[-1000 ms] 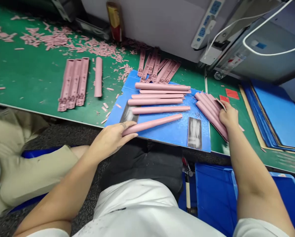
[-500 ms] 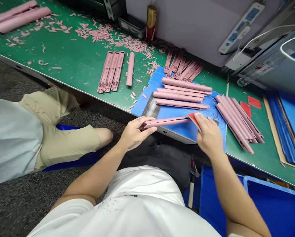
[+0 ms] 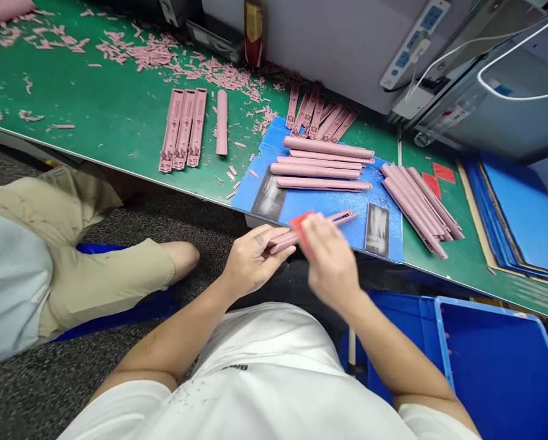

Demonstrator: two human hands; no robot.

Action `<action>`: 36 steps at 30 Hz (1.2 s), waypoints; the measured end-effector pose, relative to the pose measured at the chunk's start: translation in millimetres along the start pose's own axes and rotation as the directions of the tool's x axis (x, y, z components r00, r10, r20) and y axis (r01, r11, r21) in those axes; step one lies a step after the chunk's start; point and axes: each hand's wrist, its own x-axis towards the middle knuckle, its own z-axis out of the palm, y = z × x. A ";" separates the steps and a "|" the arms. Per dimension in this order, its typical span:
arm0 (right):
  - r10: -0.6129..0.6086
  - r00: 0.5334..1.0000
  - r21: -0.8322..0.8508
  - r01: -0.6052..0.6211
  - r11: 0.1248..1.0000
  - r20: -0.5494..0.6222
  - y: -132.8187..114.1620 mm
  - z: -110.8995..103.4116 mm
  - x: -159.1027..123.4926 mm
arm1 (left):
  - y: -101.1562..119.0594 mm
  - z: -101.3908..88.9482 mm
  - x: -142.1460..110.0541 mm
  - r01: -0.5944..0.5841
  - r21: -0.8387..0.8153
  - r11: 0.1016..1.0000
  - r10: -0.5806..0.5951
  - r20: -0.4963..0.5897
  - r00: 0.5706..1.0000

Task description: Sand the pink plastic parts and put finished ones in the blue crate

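My left hand (image 3: 254, 256) is closed round the near end of a long pink plastic shell (image 3: 341, 216), which slants up to the right over the table's front edge. My right hand (image 3: 331, 260), blurred by motion, presses a red piece of sandpaper (image 3: 304, 234) against the shell's middle. Its fingers are wrapped round the sandpaper and partly hide the shell. Just beyond, several similar pink shells (image 3: 322, 168) lie side by side on a blue sheet (image 3: 249, 194). Another group of pink shells (image 3: 418, 208) rests slanted to the right.
Pink scraps (image 3: 164, 56) litter the green table (image 3: 113, 116). More pink parts (image 3: 182, 129) lie to the left, and two red pieces (image 3: 441, 174) to the right. A blue bin (image 3: 498, 360) stands below the table at right. A seated person's leg (image 3: 131, 275) is at left.
My right hand has slid the sandpaper leftward along the shell, from its far end to near my left hand. My left hand keeps its hold. The whole view has shifted a little.
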 end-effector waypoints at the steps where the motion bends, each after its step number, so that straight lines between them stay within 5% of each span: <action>1: -0.056 0.998 0.020 0.056 0.998 0.007 -1.8 0.1 -0.6 | -0.5 -0.1 -0.7 -0.021 0.001 1.000 0.021 0.004 1.000; 6: 0.190 0.981 -0.087 -0.193 0.977 -0.042 -5.8 -1.5 -0.7 | -2.6 -2.7 -3.3 -0.004 0.032 0.999 0.005 -0.022 1.000; 10: -0.167 0.986 0.082 0.166 0.983 0.015 -24.1 -2.6 -7.3 | -4.5 -6.4 -3.3 -0.013 -0.015 1.000 0.014 0.069 0.998; 11: -0.174 0.985 0.074 0.174 0.982 -0.001 -23.4 -2.3 -7.7 | -5.5 -6.4 -3.7 -0.005 -0.012 1.000 0.006 0.063 0.998; 15: 0.198 0.980 -0.106 -0.200 0.974 -0.030 -6.3 -0.8 -6.6 | -8.6 -2.6 -7.8 0.013 0.014 1.000 -0.013 -0.025 1.000; 19: 0.002 0.998 -0.015 -0.001 1.000 0.062 -1.2 -1.0 -9.0 | -6.1 -3.0 -9.1 0.005 0.015 1.000 -0.005 0.024 1.000; 24: 0.318 0.946 -0.219 -0.297 0.929 0.067 49.9 -4.7 -4.7 | -13.1 -13.0 5.4 0.061 0.108 0.992 -0.063 0.016 0.998; 28: 0.228 0.968 -0.212 -0.202 0.956 0.108 72.0 4.1 4.7 | -29.5 -21.2 16.2 0.249 0.083 0.965 -0.252 0.018 0.968; 32: 0.271 0.963 -0.166 -0.266 0.949 0.004 22.9 17.9 15.9 | -31.4 -24.9 13.7 0.263 0.026 0.964 -0.264 0.151 0.953; 36: -0.090 0.995 0.058 0.088 0.994 0.034 -34.0 22.1 18.5 | -22.6 -23.9 9.1 0.224 0.024 0.974 -0.225 0.140 0.964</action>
